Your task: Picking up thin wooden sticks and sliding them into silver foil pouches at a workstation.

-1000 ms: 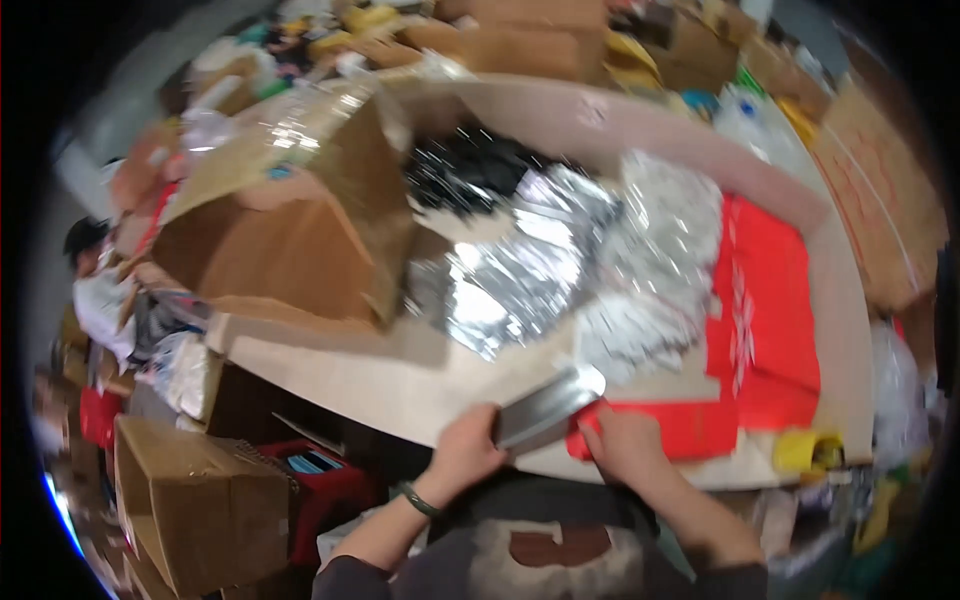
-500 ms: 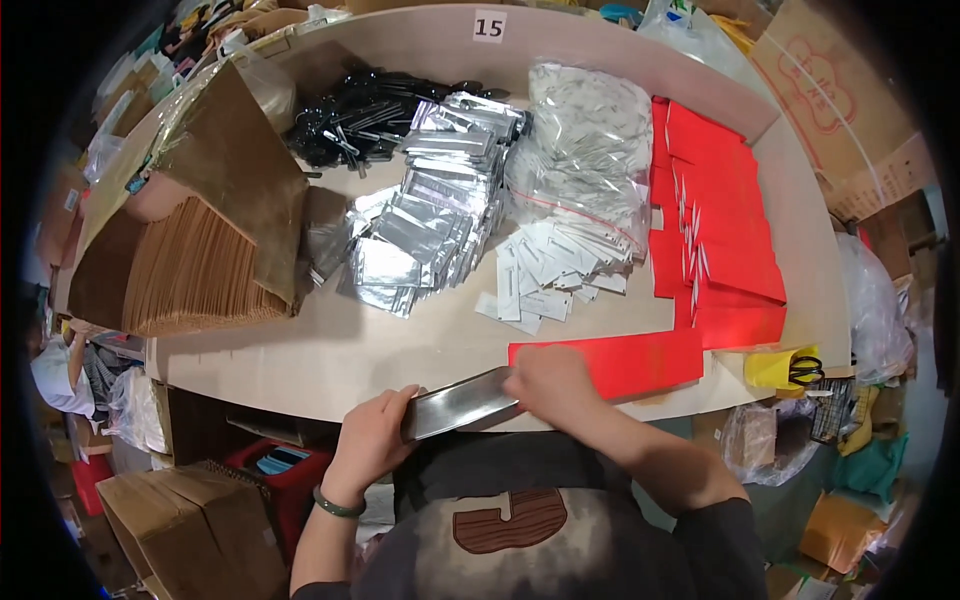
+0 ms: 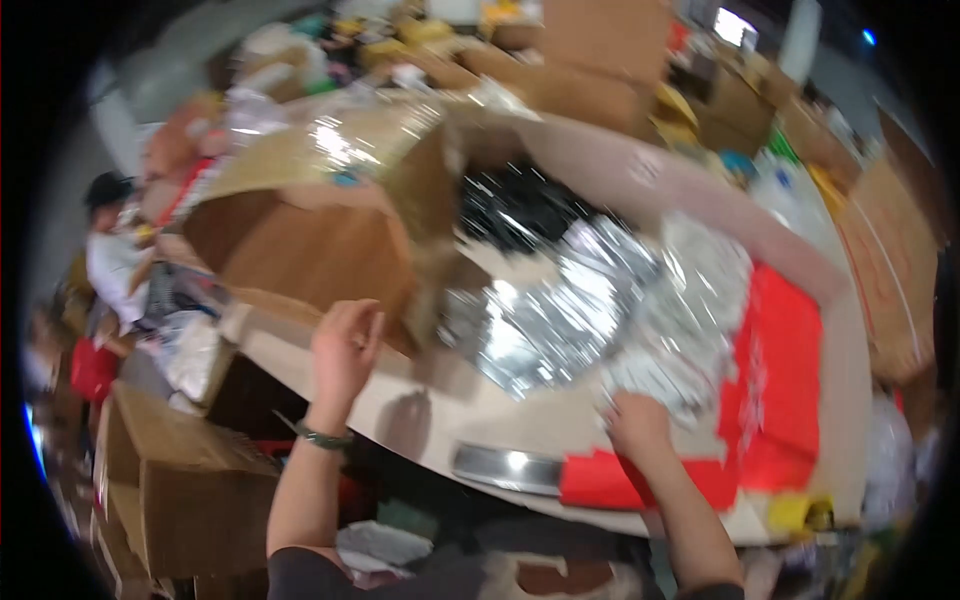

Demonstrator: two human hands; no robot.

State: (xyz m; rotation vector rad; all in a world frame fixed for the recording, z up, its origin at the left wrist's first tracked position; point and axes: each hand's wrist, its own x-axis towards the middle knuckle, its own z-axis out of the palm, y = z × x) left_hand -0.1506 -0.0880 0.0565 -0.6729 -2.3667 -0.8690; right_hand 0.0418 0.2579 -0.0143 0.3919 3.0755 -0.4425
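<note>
My left hand (image 3: 348, 345) is raised by the front of the open cardboard box (image 3: 428, 190), its fingers loosely bent and apart, holding nothing I can see. The box holds a dense row of brown cardboard pieces (image 3: 305, 245). My right hand (image 3: 640, 425) is closed, its fingertips at the near edge of the white cards (image 3: 660, 375); blur hides what they hold. A shiny silver strip (image 3: 490, 467) lies at the table's front edge, away from both hands. Its right end meets a flat red sleeve (image 3: 600, 482), partly below my right forearm.
Silver packets (image 3: 560, 325) lie in a heap mid-table, with black plastic-looking utensils (image 3: 515, 205) behind. Right of them are a clear bag of white packets (image 3: 700, 280) and stacked red sleeves (image 3: 775, 390). A yellow holder (image 3: 790, 513) sits at the right edge. Another person (image 3: 115, 255) is far left.
Both hands have let go of the silver strip, which now lies by the red sleeve. My left hand rose toward the box; my right moved to the white cards. The whole view has turned left.
</note>
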